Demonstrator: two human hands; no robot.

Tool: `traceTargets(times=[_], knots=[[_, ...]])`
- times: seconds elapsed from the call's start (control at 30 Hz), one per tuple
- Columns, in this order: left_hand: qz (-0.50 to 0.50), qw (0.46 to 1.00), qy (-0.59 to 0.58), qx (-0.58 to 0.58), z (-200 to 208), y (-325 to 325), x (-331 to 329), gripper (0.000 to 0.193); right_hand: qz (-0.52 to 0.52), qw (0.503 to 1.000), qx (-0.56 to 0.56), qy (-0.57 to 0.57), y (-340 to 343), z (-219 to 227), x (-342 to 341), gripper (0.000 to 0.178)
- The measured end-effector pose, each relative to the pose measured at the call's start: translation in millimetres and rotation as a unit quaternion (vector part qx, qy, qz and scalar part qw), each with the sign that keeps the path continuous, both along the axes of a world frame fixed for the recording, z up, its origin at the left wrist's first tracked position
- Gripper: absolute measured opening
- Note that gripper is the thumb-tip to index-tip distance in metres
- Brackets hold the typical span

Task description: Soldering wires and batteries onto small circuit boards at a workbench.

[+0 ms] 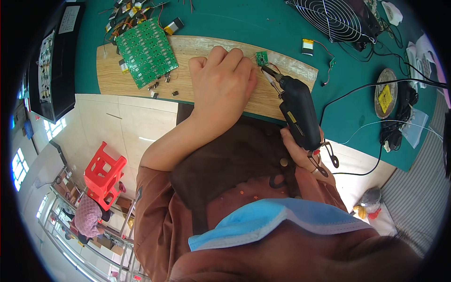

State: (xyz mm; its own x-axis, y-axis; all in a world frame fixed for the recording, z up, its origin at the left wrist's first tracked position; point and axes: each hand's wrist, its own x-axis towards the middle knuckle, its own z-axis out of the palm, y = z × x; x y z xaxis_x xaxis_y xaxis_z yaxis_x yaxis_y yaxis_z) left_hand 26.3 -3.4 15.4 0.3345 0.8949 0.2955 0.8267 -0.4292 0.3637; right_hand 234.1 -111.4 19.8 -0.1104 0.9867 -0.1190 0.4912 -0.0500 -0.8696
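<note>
My right hand (pixel 300 146) grips a black soldering gun (pixel 300 110) by its handle, the cable trailing off to the right. Its tip meets or nearly meets the lower edge of a small green circuit board (pixel 261 58) on the wooden board (pixel 181 56). My left hand (pixel 223 80) rests just left of that circuit board with its fingers curled in. Whatever those fingers pinch is hidden beneath the hand. Left of it lies a large green circuit-board panel (pixel 148 52), with several small components (pixel 154 86) by its lower corner.
Wired battery cells (pixel 129 14) pile up behind the panel; another cell (pixel 307 47) lies right. A fan with a wire guard (pixel 331 19) stands at the back right, near an oval dish (pixel 386 94). A black case (pixel 58 61) is far left. Behind, a red stool (pixel 104 171) and another person (pixel 88 216).
</note>
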Motion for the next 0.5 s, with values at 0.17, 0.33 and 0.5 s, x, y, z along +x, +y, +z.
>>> traceTargets(times=[0.17,0.33,0.5], knots=[[-0.001,1.0,0.005,-0.007,2,-1,-1,0.012,-0.006,1.0,-0.008,-0.004,-1,-1,0,0.044],[0.001,1.0,0.005,0.003,-1,-1,0,0.012,-0.076,0.993,-0.091,0.004,-25,-26,7,0.04],[0.001,1.0,0.01,0.007,1,0,0,0.011,-0.207,0.955,-0.145,0.153,-26,-23,4,0.028]])
